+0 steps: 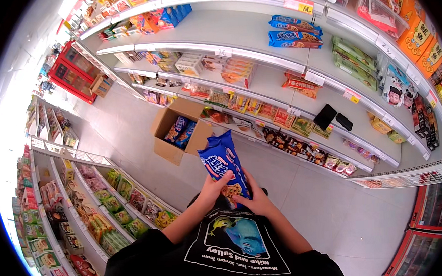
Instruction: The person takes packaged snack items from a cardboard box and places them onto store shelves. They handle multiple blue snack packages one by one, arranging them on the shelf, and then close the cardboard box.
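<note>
Blue cookie packets (226, 164), at least two lying side by side, are held upright in front of my chest. My left hand (212, 189) grips them from the left, its thumb on the front. My right hand (255, 196) holds their lower right side, thumb near the bottom. Just beyond, an open cardboard box (198, 139) on the floor contains similar blue packets (182, 132). On an upper shelf of the rack lie other blue cookie packets (294, 39).
A long white shelf rack (229, 21) with snacks curves across the front and right. A black phone (325, 117) and a small black case (344, 121) lie on one shelf. Another snack rack (96, 206) stands at left. A red cabinet (73, 73) stands farther back.
</note>
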Demonstrator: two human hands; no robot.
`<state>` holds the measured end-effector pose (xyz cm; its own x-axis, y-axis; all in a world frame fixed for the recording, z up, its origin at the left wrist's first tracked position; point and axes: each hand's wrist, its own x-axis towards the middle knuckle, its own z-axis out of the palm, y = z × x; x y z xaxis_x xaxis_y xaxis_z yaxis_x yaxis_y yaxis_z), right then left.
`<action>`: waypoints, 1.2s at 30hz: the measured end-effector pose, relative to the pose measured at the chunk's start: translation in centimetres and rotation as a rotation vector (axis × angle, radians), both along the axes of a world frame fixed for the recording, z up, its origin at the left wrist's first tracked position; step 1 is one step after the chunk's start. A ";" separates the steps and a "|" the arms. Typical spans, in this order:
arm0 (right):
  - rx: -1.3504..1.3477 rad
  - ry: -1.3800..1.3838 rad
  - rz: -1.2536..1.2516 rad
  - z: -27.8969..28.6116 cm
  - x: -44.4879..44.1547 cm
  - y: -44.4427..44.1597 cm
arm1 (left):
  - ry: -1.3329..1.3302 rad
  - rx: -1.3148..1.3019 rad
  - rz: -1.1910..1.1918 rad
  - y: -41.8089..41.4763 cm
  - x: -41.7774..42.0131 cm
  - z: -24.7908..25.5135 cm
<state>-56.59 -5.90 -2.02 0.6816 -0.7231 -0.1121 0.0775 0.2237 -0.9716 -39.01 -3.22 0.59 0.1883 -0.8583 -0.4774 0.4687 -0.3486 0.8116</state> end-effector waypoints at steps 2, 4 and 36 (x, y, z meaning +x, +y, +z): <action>0.022 0.004 0.030 0.3 0.5 0.3 | 0.026 -0.021 0.009 0.2 1.1 0.3; 0.011 -0.013 0.031 -0.1 1.6 0.6 | 0.114 -0.027 0.040 0.1 2.3 0.1; 0.687 0.228 -0.144 -4.0 32.3 8.1 | 0.114 -0.021 0.175 11.3 34.7 -5.0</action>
<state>-24.32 2.18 -6.01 0.4912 -0.5195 -0.6992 -0.0354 0.7901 -0.6119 -4.36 8.13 -4.40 0.2813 -0.8269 -0.4870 0.6103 -0.2374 0.7557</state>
